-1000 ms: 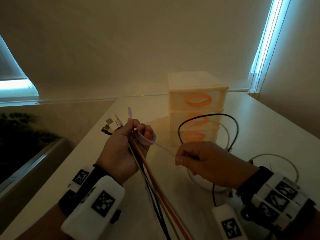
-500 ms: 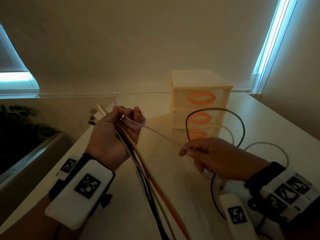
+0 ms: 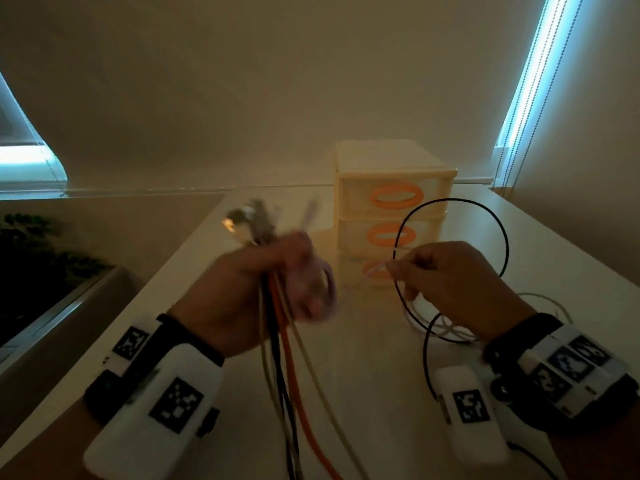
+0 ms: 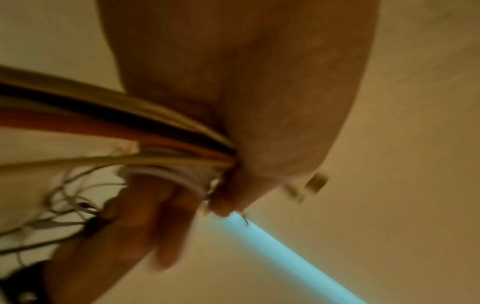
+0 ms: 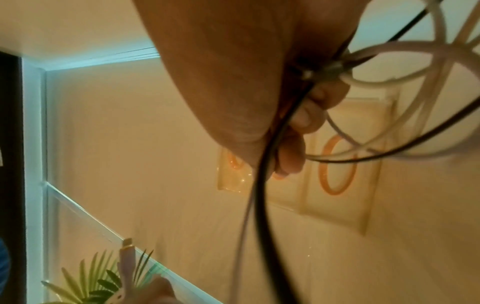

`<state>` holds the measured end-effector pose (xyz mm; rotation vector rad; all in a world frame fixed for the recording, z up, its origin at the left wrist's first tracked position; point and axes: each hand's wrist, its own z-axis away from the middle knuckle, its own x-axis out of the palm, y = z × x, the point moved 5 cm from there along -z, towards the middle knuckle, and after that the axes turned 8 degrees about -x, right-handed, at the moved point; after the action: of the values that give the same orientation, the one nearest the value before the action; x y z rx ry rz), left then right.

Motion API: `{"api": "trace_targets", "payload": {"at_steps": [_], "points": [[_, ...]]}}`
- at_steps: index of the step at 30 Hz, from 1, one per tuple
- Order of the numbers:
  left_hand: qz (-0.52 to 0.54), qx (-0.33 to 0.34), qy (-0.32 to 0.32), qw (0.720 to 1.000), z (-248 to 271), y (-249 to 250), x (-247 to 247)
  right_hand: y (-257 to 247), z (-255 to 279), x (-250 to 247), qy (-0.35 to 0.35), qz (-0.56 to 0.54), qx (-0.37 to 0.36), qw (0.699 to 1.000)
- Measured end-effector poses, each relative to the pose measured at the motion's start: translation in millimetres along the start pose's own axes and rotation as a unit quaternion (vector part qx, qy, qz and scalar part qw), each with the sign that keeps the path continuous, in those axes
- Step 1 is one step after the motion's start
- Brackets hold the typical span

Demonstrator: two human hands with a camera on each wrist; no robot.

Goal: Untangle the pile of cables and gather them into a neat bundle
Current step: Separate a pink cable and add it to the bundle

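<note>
My left hand (image 3: 273, 271) is raised over the white table (image 3: 363, 358) and grips a bundle of cables (image 3: 284, 358): orange, black and cream strands hang from it toward me, and metal plugs (image 3: 249, 220) stick out above the fist. A pale lilac cable (image 3: 325, 285) loops around its fingers, blurred. In the left wrist view the same bundle (image 4: 145, 131) runs into the closed fist. My right hand (image 3: 446, 282) pinches the lilac cable's end and holds a thin black cable (image 3: 504, 244) that arcs up in a loop. The right wrist view shows the black cable (image 5: 262, 195) and whitish cables (image 5: 389, 51) passing through the curled fingers (image 5: 298, 131).
A small cream drawer unit (image 3: 391, 188) with orange oval handles stands at the back of the table, just beyond both hands. Loose white cable (image 3: 540, 299) lies on the table by my right wrist. A dark plant (image 3: 31, 258) sits off the table's left edge.
The lilac cable, stretched between the hands before, is now wound in loops round my left fingers. My left hand has turned and blurred; the right hand has come up nearer the drawers.
</note>
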<state>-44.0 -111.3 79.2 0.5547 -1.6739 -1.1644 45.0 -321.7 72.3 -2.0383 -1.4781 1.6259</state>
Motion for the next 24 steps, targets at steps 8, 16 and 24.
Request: {"api": "trace_targets", "payload": {"at_steps": [8,16,24], "points": [[-0.029,-0.064,0.076,0.995,-12,-32,13,-48,15,9,0.009,-0.105,-0.154,0.982],[0.201,0.066,0.209,0.955,-13,-19,-11,-40,17,39,-0.092,-0.039,-0.139,0.985],[0.235,0.112,0.19,0.947,-10,-7,-25,-18,18,53,-0.205,0.006,-0.105,0.973]]}}
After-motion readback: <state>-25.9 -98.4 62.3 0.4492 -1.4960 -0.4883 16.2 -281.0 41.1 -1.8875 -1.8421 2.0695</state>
